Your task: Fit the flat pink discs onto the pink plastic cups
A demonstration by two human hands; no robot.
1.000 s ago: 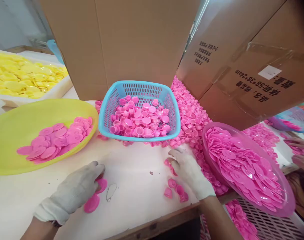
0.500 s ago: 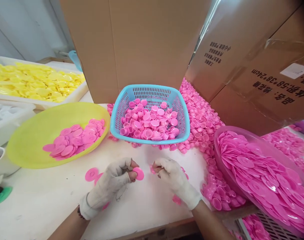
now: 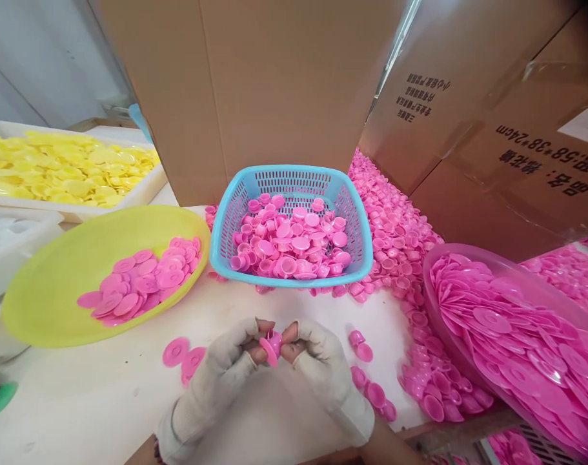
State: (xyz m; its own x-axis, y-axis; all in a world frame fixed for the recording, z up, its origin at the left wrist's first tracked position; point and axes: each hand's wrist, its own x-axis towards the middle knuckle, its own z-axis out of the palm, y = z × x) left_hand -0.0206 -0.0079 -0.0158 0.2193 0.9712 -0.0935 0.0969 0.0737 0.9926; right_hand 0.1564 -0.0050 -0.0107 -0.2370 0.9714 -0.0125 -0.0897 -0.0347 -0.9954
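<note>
My left hand [image 3: 226, 361], in a white fingerless-tipped glove, pinches a pink plastic saucer [image 3: 269, 352] held on edge. A small pink toy cup [image 3: 276, 338] is in the fingertips of my right hand [image 3: 317, 361], gloved alike, and it meets the saucer's face. Both hands are close together above the white table [image 3: 143, 400]. Loose pink saucers [image 3: 176, 352] lie left of my left hand. Several loose pink cups [image 3: 375, 393] are right of my right hand.
A blue basket [image 3: 292, 282] of pink cups stands ahead. The yellow bowl [image 3: 46, 278] holds pink saucers. At right, a pink basin [image 3: 432, 303] is heaped with saucers beside piled cups [image 3: 395, 239]. Cardboard boxes [image 3: 294, 84] stand behind; a white tray [image 3: 143, 187] holds yellow pieces.
My hands have come together. The saucer in my left hand has turned on edge, and the cup in my right hand has moved left against it.
</note>
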